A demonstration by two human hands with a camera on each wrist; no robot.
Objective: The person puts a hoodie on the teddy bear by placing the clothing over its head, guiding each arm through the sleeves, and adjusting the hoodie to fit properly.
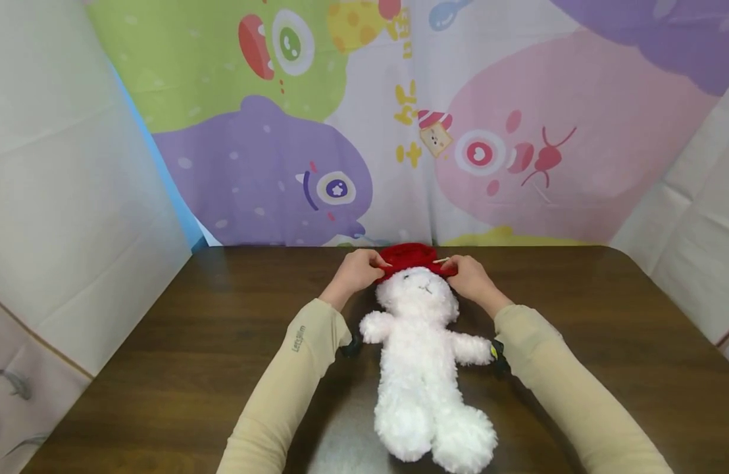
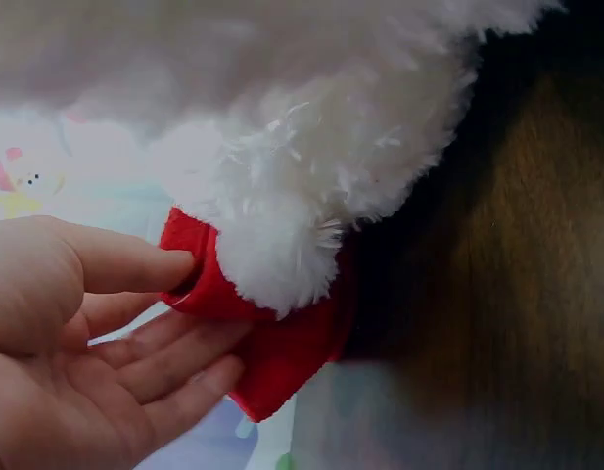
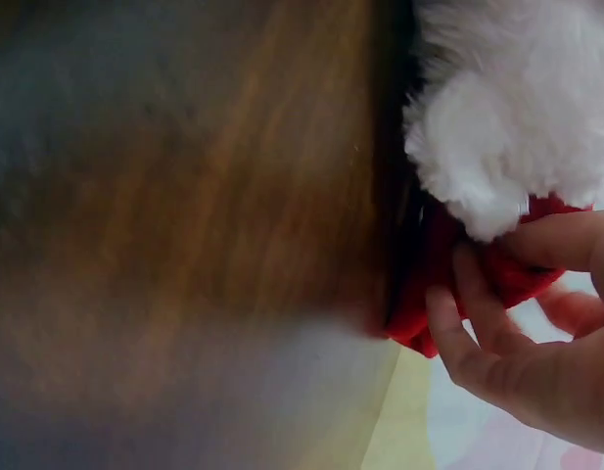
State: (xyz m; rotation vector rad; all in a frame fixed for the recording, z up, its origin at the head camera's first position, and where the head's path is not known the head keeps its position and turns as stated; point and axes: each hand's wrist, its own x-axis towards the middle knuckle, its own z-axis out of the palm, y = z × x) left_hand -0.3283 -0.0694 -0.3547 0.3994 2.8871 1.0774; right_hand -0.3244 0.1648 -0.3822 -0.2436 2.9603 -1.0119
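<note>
A fluffy white plush toy (image 1: 416, 355) lies on its back with its head toward the far edge of the table. A red cloth hat (image 1: 407, 255) is at the top of its head. My left hand (image 1: 360, 270) pinches the hat's edge on one side; in the left wrist view the thumb presses the folded red cloth beside a round white ear (image 2: 282, 257). On the other side my right hand (image 1: 470, 280) grips the red edge, fingers against the cloth by the other ear (image 3: 468, 162) in the right wrist view.
The dark wooden table (image 1: 222, 368) extends on both sides of the toy. Behind its far edge hangs a cloth with cartoon monsters (image 1: 270, 178). Pale cloth walls (image 1: 74, 171) stand at the left and right. Both forearms wear beige sleeves (image 1: 287, 382).
</note>
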